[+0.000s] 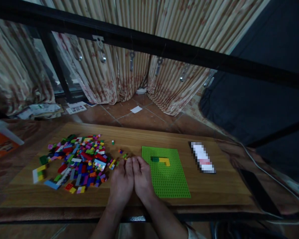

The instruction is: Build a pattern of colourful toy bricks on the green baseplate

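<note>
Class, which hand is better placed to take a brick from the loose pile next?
Probably the left hand: it is on the side nearer the loose pile, while the right hand is nearer the green baseplate.

And it's left hand (122, 182) and right hand (142, 176), side by side and touching, backs up, fingers (129, 166) curled under, 2 bare forearms (162, 215) angled in from below!

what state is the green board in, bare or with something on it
Not bare: dark green and yellow bricks form a small hooked shape on the far half of the green board.
</note>
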`<state>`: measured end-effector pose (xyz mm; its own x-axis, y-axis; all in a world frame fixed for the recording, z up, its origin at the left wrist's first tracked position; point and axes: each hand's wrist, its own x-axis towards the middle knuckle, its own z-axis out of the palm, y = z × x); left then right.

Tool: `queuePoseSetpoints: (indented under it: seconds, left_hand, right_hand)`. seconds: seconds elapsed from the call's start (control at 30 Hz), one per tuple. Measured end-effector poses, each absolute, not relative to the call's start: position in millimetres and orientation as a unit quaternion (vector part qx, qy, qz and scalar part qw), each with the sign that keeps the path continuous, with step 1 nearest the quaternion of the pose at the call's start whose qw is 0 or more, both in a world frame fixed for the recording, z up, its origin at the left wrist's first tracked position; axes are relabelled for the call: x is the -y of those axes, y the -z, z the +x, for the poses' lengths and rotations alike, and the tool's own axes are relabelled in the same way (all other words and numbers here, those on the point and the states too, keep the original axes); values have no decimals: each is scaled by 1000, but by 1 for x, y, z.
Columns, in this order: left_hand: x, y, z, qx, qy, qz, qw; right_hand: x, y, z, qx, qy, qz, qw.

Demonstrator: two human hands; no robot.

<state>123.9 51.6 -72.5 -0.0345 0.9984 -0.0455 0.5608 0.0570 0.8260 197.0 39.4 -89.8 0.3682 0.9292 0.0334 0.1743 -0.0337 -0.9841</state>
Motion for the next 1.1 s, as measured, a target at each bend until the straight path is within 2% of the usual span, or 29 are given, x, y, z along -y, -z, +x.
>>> queuePoseSetpoints:
  seconds: [0.13,0.37,0.5,0.67,0.87,1.1]
  left_hand:
    - [-50,77,129,-624,-361,592,360]
    - [-50,91,135,-614,-453,508,401]
    - [-49,94,138,-580,-485,451,474]
    - [-49,91,135,-598,-498,400,484]
    - [-46,89,132,-624,-472,470,409]
    - [-41,86,136,-611,-464,469,437]
  right_hand:
    - [-41,94,201,455,-343,-619,540]
    - [-43,100,200,387,-360,-605,596]
    - [-44,103,202,279,-430,-588,625]
    - [-41,95,203,191,-548,-574,577]
    - [-36,96,199,378,-440,-589,562]
    - [-35,109,204,438,-390,-605,539]
